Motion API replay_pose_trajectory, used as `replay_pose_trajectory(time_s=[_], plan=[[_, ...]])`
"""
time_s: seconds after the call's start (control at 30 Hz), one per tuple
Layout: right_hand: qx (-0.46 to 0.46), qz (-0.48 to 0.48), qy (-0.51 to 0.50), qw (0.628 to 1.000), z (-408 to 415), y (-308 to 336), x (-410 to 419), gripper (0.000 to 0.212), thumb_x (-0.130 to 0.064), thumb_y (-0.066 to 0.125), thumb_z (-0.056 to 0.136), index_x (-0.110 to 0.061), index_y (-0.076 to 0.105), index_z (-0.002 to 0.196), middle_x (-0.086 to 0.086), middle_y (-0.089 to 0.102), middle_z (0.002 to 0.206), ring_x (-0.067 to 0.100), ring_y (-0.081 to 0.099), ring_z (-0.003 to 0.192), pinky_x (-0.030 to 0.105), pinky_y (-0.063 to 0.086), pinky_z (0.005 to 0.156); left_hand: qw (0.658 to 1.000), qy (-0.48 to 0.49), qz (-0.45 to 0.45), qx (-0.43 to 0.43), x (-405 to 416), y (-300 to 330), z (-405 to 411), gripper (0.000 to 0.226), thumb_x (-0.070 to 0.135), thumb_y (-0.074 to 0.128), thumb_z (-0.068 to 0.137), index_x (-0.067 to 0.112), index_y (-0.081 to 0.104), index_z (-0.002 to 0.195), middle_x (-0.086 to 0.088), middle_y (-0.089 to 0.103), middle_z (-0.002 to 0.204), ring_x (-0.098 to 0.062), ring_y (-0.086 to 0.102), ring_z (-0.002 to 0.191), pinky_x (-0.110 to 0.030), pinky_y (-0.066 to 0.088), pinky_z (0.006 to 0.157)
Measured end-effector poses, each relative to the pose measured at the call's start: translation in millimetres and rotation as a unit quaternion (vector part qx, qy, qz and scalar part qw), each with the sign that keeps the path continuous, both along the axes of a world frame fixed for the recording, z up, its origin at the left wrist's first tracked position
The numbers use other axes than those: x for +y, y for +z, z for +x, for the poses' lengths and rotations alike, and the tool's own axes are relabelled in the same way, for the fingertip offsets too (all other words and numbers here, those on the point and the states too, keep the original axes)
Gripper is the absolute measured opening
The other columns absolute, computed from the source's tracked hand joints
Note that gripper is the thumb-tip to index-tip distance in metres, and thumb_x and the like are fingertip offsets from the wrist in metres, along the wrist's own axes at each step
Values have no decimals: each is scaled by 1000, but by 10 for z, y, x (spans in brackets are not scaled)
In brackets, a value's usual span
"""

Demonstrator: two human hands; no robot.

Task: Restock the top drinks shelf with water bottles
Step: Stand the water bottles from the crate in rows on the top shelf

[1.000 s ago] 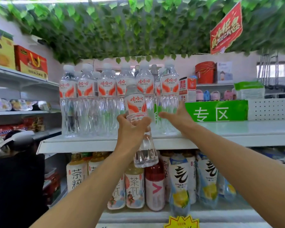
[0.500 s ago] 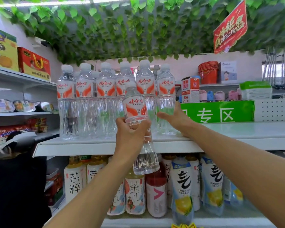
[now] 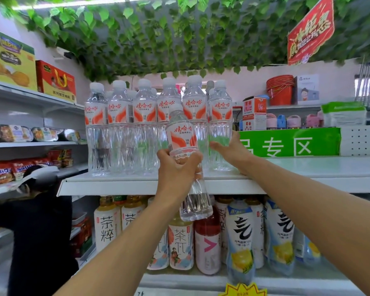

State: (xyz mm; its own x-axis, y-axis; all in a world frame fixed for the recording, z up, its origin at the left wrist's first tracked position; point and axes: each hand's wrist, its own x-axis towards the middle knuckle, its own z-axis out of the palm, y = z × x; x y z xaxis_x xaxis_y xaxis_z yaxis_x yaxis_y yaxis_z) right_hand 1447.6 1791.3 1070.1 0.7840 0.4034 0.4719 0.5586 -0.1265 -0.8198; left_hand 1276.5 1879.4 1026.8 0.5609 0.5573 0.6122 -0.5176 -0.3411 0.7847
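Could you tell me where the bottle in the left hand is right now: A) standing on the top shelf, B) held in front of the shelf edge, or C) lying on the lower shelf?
B: the left hand grips the water bottle in the air before the top shelf edge, its base below shelf level.

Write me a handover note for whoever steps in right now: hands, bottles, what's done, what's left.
Left hand: grip around the middle of a water bottle, held tilted in front of the top shelf edge, not yet set down.
Right hand: fingers against the rightmost shelved bottle, steadying it.
Done: a front row of six bottles stands on the left part of the shelf, more behind.
Left: place the held bottle, probably right of the row where the shelf is bare, then continue filling rightward.
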Motion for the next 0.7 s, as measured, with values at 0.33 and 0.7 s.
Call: replay_pose_trajectory(time_s=[0.33,0.7], plan=[[-170,-52,213,961,-1235,-274,-591,40,-56,62,88,-29,55,117,-8,70,104,3,69,91,20,55,76,999,-27,28,-27,-215,211,-183,66,40,76,81,18,36,130,1,64,110,-10,71,88,-25,56,66],[-97,138,118,979,-896,99,-624,27,-32,67,91,-30,51,113,-12,67,99,4,67,89,23,50,77,987,74,144,1,-88,524,-155,39,42,60,96,26,42,126,10,49,124,-6,48,117,-22,36,96]])
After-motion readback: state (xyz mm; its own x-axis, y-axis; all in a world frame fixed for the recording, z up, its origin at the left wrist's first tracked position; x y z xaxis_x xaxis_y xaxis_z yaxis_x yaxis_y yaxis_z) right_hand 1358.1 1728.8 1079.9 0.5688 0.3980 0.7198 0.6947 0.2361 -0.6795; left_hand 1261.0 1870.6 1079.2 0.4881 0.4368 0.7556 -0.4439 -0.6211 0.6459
